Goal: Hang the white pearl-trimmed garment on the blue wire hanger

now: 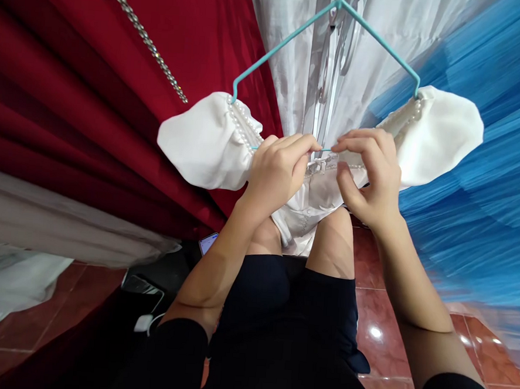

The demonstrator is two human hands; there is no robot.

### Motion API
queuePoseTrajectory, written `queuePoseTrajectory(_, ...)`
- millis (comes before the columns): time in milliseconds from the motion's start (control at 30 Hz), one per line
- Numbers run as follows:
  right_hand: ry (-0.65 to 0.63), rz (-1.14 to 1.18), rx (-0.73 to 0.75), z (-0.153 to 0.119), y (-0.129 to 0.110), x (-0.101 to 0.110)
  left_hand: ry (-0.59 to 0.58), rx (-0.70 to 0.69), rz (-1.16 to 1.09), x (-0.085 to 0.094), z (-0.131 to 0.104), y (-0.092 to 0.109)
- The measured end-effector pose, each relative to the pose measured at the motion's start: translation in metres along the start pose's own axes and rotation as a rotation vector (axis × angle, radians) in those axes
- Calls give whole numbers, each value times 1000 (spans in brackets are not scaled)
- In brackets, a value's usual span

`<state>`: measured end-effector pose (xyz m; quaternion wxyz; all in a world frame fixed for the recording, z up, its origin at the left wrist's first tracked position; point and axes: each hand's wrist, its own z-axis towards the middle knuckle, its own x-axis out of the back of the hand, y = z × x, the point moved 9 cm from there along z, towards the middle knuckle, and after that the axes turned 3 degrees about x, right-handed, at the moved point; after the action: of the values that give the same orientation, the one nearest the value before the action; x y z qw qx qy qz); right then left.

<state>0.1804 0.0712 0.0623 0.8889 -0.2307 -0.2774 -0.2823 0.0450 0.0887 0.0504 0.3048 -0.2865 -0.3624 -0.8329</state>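
Dress (316, 201), white with puffed sleeves, is hanging on a teal hanger (291, 39) at the middle of the view, directly in front of the person and above the knees. Its two sleeves are spreading out to either side, each edged with a row of pearls (238, 120) where the sleeve is meeting the hanger's end. Left hand (276, 172) is closing thumb and fingers on the neckline at the hanger's lower bar, pinching the fabric just left of centre. Right hand (369, 175) is working at the same spot from the other side, forefinger and thumb bent toward a small white fastening (318, 164) on the neckline; whether the fingertips are actually clamping it cannot be told. The two hands are sitting close together, fingertips nearly meeting over the fastening. Behind the dress, a red gown (72, 89) is hanging at the left with a beaded chain (142, 32) running across it, a pale sheer garment (294, 73) is hanging at the centre, and a blue tulle skirt (484, 202) is filling the right. Grey fabric (42, 222) is lying below the red gown. A phone (208, 242) is showing beside the left forearm, low down, and a white charger (144, 322) is resting on the red tiled floor (375, 319). The person's dark shorts (279, 313) are occupying the bottom of the view.
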Motion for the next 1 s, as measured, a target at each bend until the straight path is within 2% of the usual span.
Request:
queuePoseTrajectory(100,-99,-62,-56,7,14,-30,-9,11,23,-2,-2,-2)
queuePoseTrajectory(167,-80,-119,-92,5,23,-45,-10,20,23,-5,-3,-6)
queuePoseTrajectory(267,30,-182,-105,-2,24,-51,25,5,2,-8,-7,-9)
queuePoseTrajectory(367,78,-193,-96,-5,17,-48,100,-8,-12,-4,-15,-9)
queuePoseTrajectory(433,90,-188,-107,-4,14,-45,200,2,-18,8,-22,-10)
queuePoseTrajectory(567,108,-182,-115,0,16,-44,623,-60,19,58,-37,-18)
queuePoseTrajectory(633,107,-183,-107,2,18,-46,721,-66,100,75,-34,-30)
queuePoseTrajectory(833,115,-211,-105,2,18,-39,591,49,171,91,-2,-83)
queuePoseTrajectory(933,97,-223,-101,2,19,-35,613,169,266,106,-5,-96)
queuePoseTrajectory(1000,80,-214,-106,4,20,-36,573,217,329,112,-8,-98)
